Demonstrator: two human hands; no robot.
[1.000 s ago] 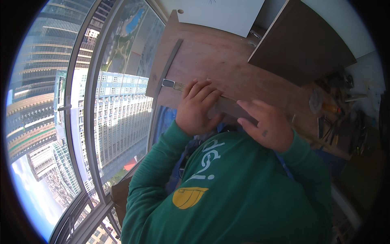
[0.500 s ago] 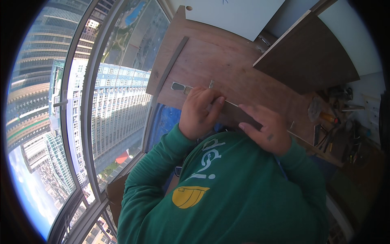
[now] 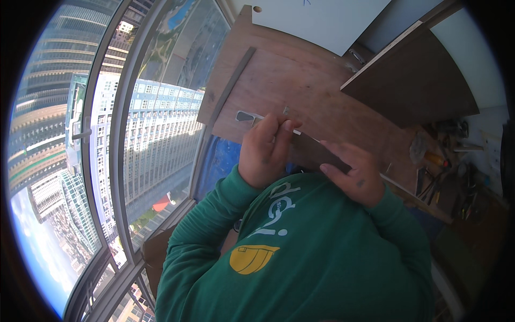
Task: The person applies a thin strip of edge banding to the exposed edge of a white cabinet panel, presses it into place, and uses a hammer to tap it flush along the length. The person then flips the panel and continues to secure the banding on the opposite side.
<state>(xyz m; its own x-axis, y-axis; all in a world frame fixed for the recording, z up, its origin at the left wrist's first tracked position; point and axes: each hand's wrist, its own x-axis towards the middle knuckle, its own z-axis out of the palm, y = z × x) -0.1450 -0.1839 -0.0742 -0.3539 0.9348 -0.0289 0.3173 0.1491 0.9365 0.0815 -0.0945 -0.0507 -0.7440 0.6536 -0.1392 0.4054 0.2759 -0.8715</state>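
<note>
Bending over the brown wooden board [image 3: 322, 96], the person presses the left hand [image 3: 266, 150], fingers curled in a grip, on a metal square ruler [image 3: 248, 116]; the right hand [image 3: 354, 172] lies flat, fingers together, on its dark blade [image 3: 316, 153].

Dark cabinet panel [image 3: 413, 75] at two o'clock; white board [image 3: 322, 19] at twelve. Hammer [image 3: 426, 155] among scattered hand tools [image 3: 456, 182] at three. Window frame [image 3: 120, 134] and high-rise towers [image 3: 155, 139] at nine.
</note>
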